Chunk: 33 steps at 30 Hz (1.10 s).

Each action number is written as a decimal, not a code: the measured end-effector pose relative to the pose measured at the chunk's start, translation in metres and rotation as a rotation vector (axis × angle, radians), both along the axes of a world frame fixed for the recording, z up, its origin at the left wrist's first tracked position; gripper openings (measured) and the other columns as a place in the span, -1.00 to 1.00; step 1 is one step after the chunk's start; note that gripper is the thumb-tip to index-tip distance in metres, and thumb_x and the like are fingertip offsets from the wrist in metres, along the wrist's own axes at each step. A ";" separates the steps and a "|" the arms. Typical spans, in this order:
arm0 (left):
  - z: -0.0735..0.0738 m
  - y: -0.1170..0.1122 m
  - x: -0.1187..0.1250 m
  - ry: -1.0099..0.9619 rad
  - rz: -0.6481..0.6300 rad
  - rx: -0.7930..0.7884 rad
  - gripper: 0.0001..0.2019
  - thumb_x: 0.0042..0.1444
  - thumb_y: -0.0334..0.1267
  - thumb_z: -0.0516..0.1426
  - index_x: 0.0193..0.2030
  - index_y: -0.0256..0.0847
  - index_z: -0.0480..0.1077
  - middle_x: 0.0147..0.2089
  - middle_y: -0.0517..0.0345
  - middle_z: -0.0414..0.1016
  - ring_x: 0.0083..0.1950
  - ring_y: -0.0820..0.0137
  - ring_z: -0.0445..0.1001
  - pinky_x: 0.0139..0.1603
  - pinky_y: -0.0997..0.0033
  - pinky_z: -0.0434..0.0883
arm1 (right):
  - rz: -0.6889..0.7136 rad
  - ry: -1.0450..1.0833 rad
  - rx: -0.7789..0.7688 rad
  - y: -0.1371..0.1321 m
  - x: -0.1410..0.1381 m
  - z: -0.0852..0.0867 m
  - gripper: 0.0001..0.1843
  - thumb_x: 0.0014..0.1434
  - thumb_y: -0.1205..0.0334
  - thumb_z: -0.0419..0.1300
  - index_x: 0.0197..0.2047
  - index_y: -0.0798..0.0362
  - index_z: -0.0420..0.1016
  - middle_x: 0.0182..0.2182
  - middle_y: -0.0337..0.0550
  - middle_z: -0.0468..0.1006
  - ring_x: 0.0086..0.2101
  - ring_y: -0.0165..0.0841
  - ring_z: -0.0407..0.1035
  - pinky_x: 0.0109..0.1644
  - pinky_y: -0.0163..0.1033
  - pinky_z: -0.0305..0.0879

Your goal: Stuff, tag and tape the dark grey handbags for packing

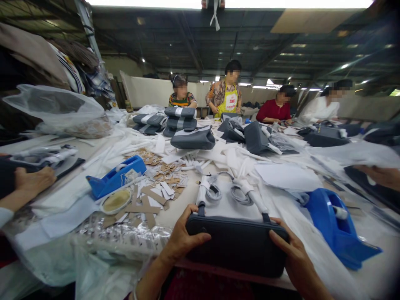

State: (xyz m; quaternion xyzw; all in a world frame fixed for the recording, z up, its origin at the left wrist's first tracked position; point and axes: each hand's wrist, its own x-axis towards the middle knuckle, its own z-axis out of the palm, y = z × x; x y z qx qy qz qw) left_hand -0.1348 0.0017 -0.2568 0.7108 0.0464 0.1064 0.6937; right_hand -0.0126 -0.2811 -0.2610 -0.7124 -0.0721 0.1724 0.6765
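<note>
A dark handbag [236, 246] is held at the table's near edge, its wide flat face turned toward me. My left hand [184, 235] grips its left upper corner, thumb pressed on the dark face. On the opposite corner, my right hand [292, 248] clasps the bag with the thumb in front and the fingers behind. Beyond the top edge lie the bag's handles [202, 191], wrapped in white material. Two coils of grey cord or strap [240, 193] rest between them on a white sheet.
Blue tape dispensers stand left [117, 177] and right [336, 225]. Cardboard scraps [150, 204] and a tape roll [116, 201] lie left of the bag. Stacked dark bags [192, 137] sit farther back. Co-workers' hands [34, 183] show at both sides; several people work across the table.
</note>
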 end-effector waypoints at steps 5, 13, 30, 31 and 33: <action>0.000 0.001 0.007 -0.013 0.118 -0.007 -0.52 -0.10 -0.10 0.30 -0.12 -0.15 0.19 -0.32 0.28 0.37 -0.32 0.46 0.33 -0.28 0.52 0.28 | -0.012 -0.087 -0.004 0.013 0.003 0.009 -0.51 -0.01 -0.07 0.28 -0.06 -0.01 0.38 -0.37 -0.25 0.47 -0.37 -0.32 0.32 -0.32 -0.31 0.24; 0.004 0.002 0.007 0.095 0.110 -0.061 -0.52 -0.12 -0.05 0.29 -0.10 -0.20 0.28 -0.24 0.18 0.46 -0.26 0.39 0.41 -0.25 0.50 0.36 | -0.042 -0.167 -0.132 0.019 -0.004 0.025 -0.41 -0.02 -0.08 0.28 0.04 -0.03 0.34 -0.19 -0.17 0.50 -0.18 -0.22 0.38 -0.13 -0.24 0.28; 0.012 -0.016 0.021 0.134 0.366 -0.164 -0.45 -0.14 -0.03 0.29 -0.05 -0.05 0.14 -0.37 0.32 0.41 -0.43 0.43 0.41 -0.43 0.50 0.41 | -0.139 -0.242 -0.075 0.032 0.004 0.012 -0.38 0.04 -0.01 0.27 0.15 -0.10 0.26 -0.16 -0.18 0.42 -0.26 -0.30 0.36 -0.23 -0.27 0.29; 0.012 -0.016 0.022 0.128 0.359 -0.142 -0.46 -0.13 -0.03 0.29 -0.05 -0.07 0.18 -0.36 0.31 0.41 -0.41 0.43 0.41 -0.43 0.51 0.41 | -0.142 -0.238 -0.077 0.032 0.005 0.011 -0.38 0.03 -0.01 0.28 0.15 -0.10 0.26 -0.16 -0.18 0.42 -0.26 -0.29 0.36 -0.23 -0.26 0.30; 0.012 -0.014 0.023 0.135 0.351 -0.096 -0.49 -0.15 -0.02 0.29 -0.07 -0.11 0.26 -0.34 0.28 0.41 -0.39 0.42 0.41 -0.43 0.52 0.40 | -0.147 -0.227 -0.070 0.033 0.005 0.011 -0.37 0.02 -0.02 0.28 0.14 -0.11 0.27 -0.14 -0.18 0.43 -0.25 -0.28 0.37 -0.22 -0.26 0.30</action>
